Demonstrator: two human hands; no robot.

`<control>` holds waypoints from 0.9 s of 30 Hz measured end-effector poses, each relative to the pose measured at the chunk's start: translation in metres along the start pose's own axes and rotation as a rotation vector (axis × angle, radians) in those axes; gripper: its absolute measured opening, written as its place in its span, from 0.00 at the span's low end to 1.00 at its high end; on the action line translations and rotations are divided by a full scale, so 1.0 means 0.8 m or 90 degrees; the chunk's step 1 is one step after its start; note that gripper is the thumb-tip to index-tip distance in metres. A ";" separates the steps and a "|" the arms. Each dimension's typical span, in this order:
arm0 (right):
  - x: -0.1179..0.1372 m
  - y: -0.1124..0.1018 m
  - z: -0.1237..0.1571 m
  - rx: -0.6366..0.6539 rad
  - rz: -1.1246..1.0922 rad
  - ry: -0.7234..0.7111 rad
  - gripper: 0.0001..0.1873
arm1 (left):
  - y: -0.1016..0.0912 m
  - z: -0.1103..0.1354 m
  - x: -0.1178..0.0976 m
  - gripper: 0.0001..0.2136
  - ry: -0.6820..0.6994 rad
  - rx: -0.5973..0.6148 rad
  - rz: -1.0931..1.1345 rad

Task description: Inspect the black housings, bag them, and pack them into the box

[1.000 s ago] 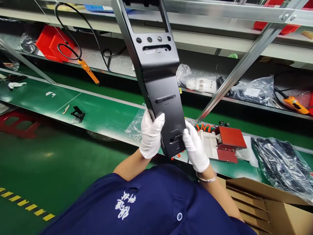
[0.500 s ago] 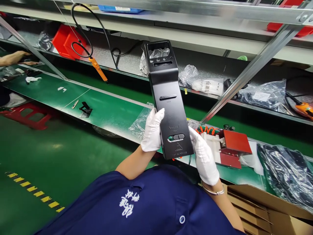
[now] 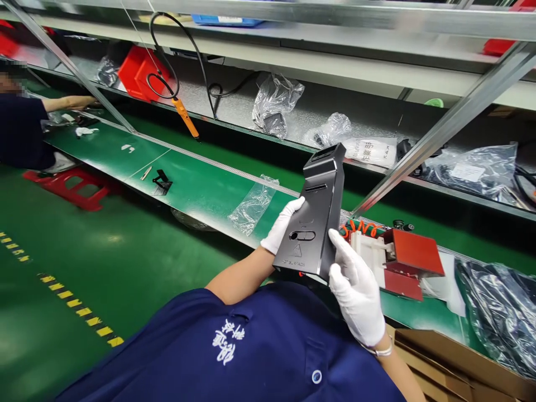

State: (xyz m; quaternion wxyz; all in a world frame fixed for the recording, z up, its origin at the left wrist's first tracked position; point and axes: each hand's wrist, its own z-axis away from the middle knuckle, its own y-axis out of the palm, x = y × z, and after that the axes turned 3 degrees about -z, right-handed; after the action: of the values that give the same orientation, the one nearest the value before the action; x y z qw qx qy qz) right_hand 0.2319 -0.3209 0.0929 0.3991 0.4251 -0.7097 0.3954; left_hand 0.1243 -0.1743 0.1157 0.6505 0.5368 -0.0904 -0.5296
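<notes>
A long black housing panel [image 3: 312,215], printed "HOT SURFACE" near its lower end, is held tilted in front of my chest. It has slots, a small oval switch opening and a stepped upper end. My left hand [image 3: 285,226], in a white glove, grips its left edge, thumb on the face and the other fingers hidden behind. My right hand [image 3: 355,287], also gloved, holds the right side wall, with the index fingertip and thumb against it near the lower end. Left of the panel, a clear plastic bag [image 3: 254,205] lies flat on the green bench [image 3: 205,192].
A red and white fixture [image 3: 412,254] with an orange coiled hose stands at right, beside black bagged parts [image 3: 500,312]. An open cardboard box [image 3: 444,357] is at lower right. An orange tool [image 3: 185,118] hangs from a cable. A co-worker [image 3: 23,125] sits at far left.
The panel has been lowered and turned, its upper end now leaning right and its right side wall showing. My right fingers have shifted along that edge. The view has swung slightly left.
</notes>
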 end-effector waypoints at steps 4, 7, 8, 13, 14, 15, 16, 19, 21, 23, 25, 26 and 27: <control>-0.003 -0.001 0.001 -0.001 0.034 0.001 0.27 | -0.004 -0.011 0.005 0.14 -0.012 -0.023 0.015; -0.003 -0.002 0.003 -0.007 0.050 0.010 0.27 | -0.005 -0.015 0.006 0.13 0.000 -0.032 0.011; -0.003 -0.002 0.003 -0.007 0.054 0.013 0.27 | -0.005 -0.015 0.006 0.13 0.002 -0.034 0.011; -0.001 -0.001 0.006 -0.007 0.065 0.006 0.27 | -0.005 -0.016 0.007 0.12 -0.001 -0.034 0.012; -0.001 -0.001 0.006 -0.009 0.066 -0.001 0.27 | -0.006 -0.016 0.007 0.12 -0.001 -0.030 0.009; -0.001 -0.001 0.007 -0.009 0.066 -0.009 0.26 | -0.006 -0.015 0.008 0.12 -0.001 -0.026 0.005; 0.000 -0.001 0.007 -0.009 0.064 -0.019 0.26 | -0.005 -0.015 0.008 0.12 -0.002 -0.024 0.002; -0.001 -0.002 0.007 -0.010 0.055 -0.039 0.27 | -0.002 -0.010 0.006 0.12 0.003 -0.029 -0.013; -0.004 -0.004 0.007 -0.014 0.048 -0.029 0.26 | 0.001 -0.005 0.004 0.12 0.013 -0.026 -0.025; -0.008 -0.005 0.005 -0.030 0.036 -0.005 0.25 | 0.002 0.000 0.002 0.12 0.043 -0.010 -0.039; -0.013 -0.006 0.000 -0.055 0.024 0.013 0.24 | 0.001 0.003 0.000 0.10 0.146 -0.014 -0.056; -0.015 -0.005 -0.003 -0.068 0.017 0.017 0.23 | -0.001 0.005 -0.001 0.08 0.224 -0.021 -0.071; -0.017 -0.005 -0.005 -0.077 0.012 0.022 0.22 | -0.002 0.006 -0.001 0.07 0.311 -0.028 -0.091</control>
State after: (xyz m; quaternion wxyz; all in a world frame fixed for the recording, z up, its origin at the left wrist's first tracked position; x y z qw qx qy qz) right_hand 0.2409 -0.3142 0.0828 0.4327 0.3867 -0.7290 0.3631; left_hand 0.1197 -0.1760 0.1167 0.6253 0.6396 0.1194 -0.4309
